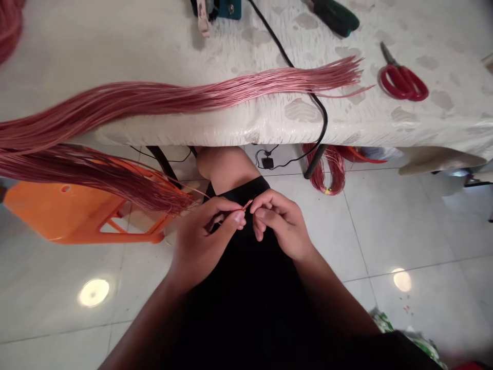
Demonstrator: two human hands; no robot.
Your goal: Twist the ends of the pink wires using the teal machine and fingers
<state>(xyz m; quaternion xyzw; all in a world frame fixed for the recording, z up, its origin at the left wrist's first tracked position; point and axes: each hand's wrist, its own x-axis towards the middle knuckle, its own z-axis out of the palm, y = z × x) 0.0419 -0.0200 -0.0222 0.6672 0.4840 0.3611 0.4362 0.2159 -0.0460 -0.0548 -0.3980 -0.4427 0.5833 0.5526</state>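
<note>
My left hand pinches a thin pink wire between thumb and forefinger, above my lap. The wire's coppery end sticks out past the fingertips toward the right. Beside that tip is my right hand, its fingers loosely curled and a little apart, with nothing visible between them. A long bundle of pink wires lies along the front of the table. Left of my left hand, a second bundle of wires hangs over an orange stool, and one strand reaches from it toward that hand.
Red-handled scissors and a dark green handle lie on the patterned tablecloth. A black cable crosses the table and drops over its edge. The orange plastic stool stands left. Below the table hangs a coil of wire.
</note>
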